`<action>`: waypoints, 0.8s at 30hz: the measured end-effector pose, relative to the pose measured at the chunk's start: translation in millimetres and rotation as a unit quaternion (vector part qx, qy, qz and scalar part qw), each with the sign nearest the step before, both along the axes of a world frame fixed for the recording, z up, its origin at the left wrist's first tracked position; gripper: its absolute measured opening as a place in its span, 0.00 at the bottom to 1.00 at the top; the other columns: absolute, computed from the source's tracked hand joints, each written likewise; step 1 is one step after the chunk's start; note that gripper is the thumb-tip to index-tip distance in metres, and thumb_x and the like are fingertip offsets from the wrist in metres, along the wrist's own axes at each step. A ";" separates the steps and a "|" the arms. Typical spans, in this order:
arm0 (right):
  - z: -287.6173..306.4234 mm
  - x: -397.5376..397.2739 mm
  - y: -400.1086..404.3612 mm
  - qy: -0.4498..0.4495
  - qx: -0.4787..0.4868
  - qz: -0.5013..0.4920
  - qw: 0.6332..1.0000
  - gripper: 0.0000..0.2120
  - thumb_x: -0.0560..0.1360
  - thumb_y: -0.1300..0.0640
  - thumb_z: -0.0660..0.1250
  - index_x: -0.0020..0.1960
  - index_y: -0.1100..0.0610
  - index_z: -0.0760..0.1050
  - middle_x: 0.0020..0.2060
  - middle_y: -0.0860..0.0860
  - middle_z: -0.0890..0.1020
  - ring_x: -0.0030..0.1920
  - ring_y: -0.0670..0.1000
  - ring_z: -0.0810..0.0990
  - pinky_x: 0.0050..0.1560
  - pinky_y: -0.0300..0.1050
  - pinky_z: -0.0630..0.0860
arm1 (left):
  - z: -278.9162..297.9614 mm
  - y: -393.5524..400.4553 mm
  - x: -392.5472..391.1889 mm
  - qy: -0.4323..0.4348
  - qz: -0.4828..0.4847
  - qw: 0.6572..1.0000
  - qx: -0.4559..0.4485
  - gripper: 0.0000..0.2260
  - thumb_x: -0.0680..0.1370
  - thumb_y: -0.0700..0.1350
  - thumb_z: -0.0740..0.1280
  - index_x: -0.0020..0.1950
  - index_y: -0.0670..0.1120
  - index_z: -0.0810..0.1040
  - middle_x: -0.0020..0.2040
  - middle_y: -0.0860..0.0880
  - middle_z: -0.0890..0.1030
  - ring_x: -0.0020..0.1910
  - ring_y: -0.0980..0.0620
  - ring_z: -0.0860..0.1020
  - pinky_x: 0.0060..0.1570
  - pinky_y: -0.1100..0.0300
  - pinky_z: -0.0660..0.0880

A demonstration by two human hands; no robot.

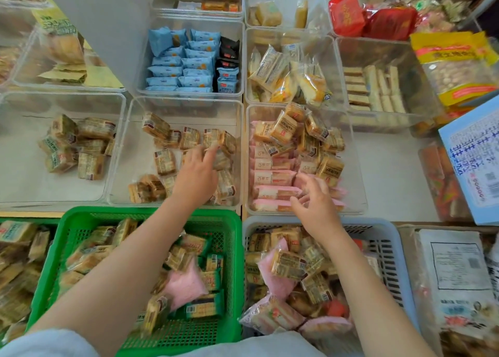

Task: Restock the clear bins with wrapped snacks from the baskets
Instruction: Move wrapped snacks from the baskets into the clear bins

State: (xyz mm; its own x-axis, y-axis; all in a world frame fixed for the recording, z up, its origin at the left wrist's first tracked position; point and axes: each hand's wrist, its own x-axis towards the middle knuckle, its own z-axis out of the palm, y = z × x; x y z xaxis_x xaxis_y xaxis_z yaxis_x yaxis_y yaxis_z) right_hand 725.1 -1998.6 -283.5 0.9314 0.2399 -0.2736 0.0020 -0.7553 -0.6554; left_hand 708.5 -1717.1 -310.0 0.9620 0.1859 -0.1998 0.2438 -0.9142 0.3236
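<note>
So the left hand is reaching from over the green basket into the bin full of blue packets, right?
Not quite. In the head view the left hand reaches from over the green basket into the clear bin of brown wrapped snacks; the blue packets sit one bin farther back.

Soft, even daylight is filling the scene — bright overall, with no hard shadows falling anywhere. Pale glare is washing across the walls of the clear bins (244, 67), turning them milky toward the top of the view. The wide-angle lens is bending straight lines, so the green basket (235, 248) and the bin rims are bowing outward near the edges. The corners are going soft and smeared, and the right hand (316, 202) is showing slight motion blur at its fingertips. Fine print on the wrappers is staying unreadable.
</note>
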 end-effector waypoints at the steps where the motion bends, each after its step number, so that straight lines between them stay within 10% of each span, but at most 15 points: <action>1: 0.2 3.5 -4.3 0.000 -0.010 -0.012 1.000 0.22 0.81 0.55 0.65 0.73 0.46 0.67 0.70 0.50 0.66 0.46 0.45 0.79 0.53 0.47 0.80 | -4.7 2.6 1.6 0.029 -0.005 1.000 0.006 0.29 0.82 0.46 0.60 0.81 0.50 0.51 0.78 0.38 0.59 0.77 0.39 0.57 0.75 0.42 0.60; 6: -7.2 24.4 -28.6 0.019 -0.064 -0.062 0.996 0.17 0.80 0.56 0.64 0.69 0.49 0.72 0.67 0.51 0.68 0.59 0.52 0.76 0.55 0.46 0.74 | -5.5 -9.6 7.7 0.054 -0.001 0.997 0.059 0.30 0.82 0.60 0.54 0.82 0.52 0.51 0.82 0.45 0.52 0.81 0.44 0.49 0.76 0.40 0.45; 12: -30.3 60.7 -46.0 0.006 -0.152 -0.172 0.973 0.28 0.78 0.54 0.69 0.74 0.60 0.64 0.66 0.59 0.70 0.65 0.58 0.72 0.56 0.51 0.73 | 36.4 -71.9 5.1 -0.036 -0.080 0.991 -0.099 0.22 0.82 0.55 0.59 0.75 0.50 0.66 0.67 0.48 0.75 0.53 0.50 0.77 0.58 0.52 0.73; 17: -55.2 85.8 -34.9 0.066 -0.175 -0.213 0.959 0.43 0.75 0.40 0.71 0.76 0.65 0.57 0.69 0.62 0.69 0.67 0.61 0.72 0.62 0.59 0.75 | 37.6 -111.6 -4.9 -0.022 -0.157 0.982 -0.106 0.24 0.83 0.58 0.57 0.76 0.51 0.65 0.69 0.49 0.73 0.61 0.50 0.75 0.59 0.54 0.73; 24: -32.1 70.2 -28.3 -0.046 -0.126 -0.130 0.982 0.31 0.73 0.44 0.74 0.69 0.57 0.68 0.63 0.56 0.74 0.63 0.59 0.73 0.61 0.57 0.72 | 37.7 -110.6 -8.6 -0.035 -0.158 0.979 -0.122 0.25 0.82 0.60 0.58 0.77 0.51 0.64 0.70 0.50 0.70 0.62 0.51 0.73 0.60 0.56 0.72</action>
